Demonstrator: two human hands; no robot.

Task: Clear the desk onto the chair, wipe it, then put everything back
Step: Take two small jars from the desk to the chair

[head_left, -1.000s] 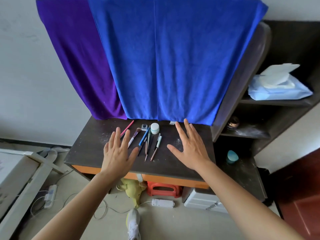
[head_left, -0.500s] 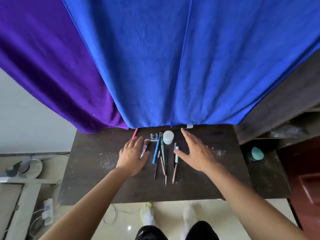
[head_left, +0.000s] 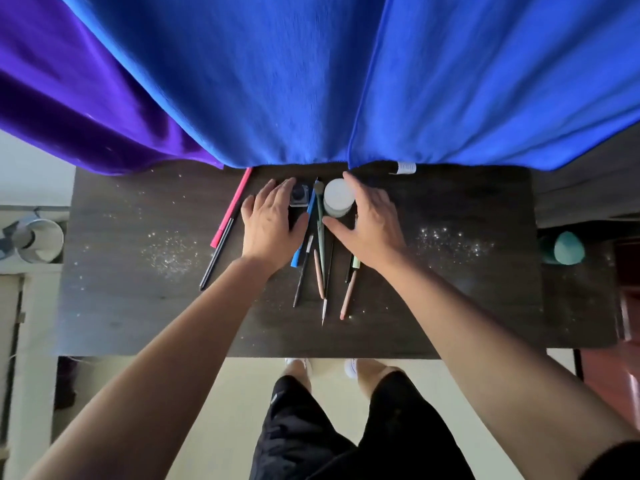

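Both hands have slid forward to the back of the bench (head_left: 450, 306); left hand (head_left: 270, 226) lies spread beside the square pot (head_left: 299, 196); right hand (head_left: 367, 227), open, brackets the white jar (head_left: 338, 201) without gripping; pens (head_left: 319, 273) lie between them; clearing looks barely begun

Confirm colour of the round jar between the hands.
White jar, seen best in the head view, beside the right hand.

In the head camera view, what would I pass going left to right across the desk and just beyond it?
Pink pen → left hand → white round jar → teal sponge.
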